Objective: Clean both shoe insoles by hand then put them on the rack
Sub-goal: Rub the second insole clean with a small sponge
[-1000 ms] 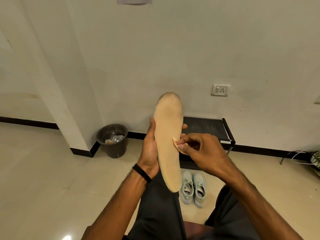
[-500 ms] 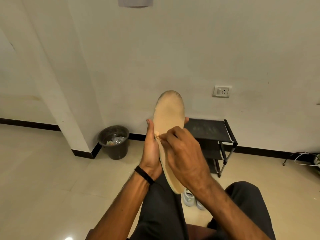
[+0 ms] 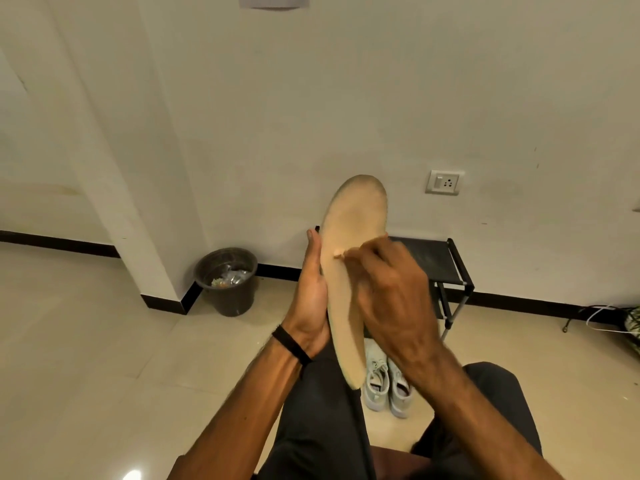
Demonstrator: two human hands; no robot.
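A tan shoe insole [image 3: 353, 230] stands upright in front of me, toe end up. My left hand [image 3: 311, 299] grips it from the left edge, thumb along the side and fingers behind. My right hand [image 3: 391, 292] lies across the insole's middle, its fingers curled and pinching a small beige scrap [image 3: 337, 256] against the surface. The black shoe rack [image 3: 450, 268] stands by the wall behind the hands, partly hidden. Only one insole shows.
A pair of pale sneakers [image 3: 386, 382] sits on the tiled floor between my knees and the rack. A dark waste bin [image 3: 227, 282] with rubbish stands at the wall corner to the left. Cables [image 3: 602, 317] lie at the far right.
My right hand has moved from the insole's right edge across its middle toward the left edge with the scrap. The left hand keeps its hold on the insole.
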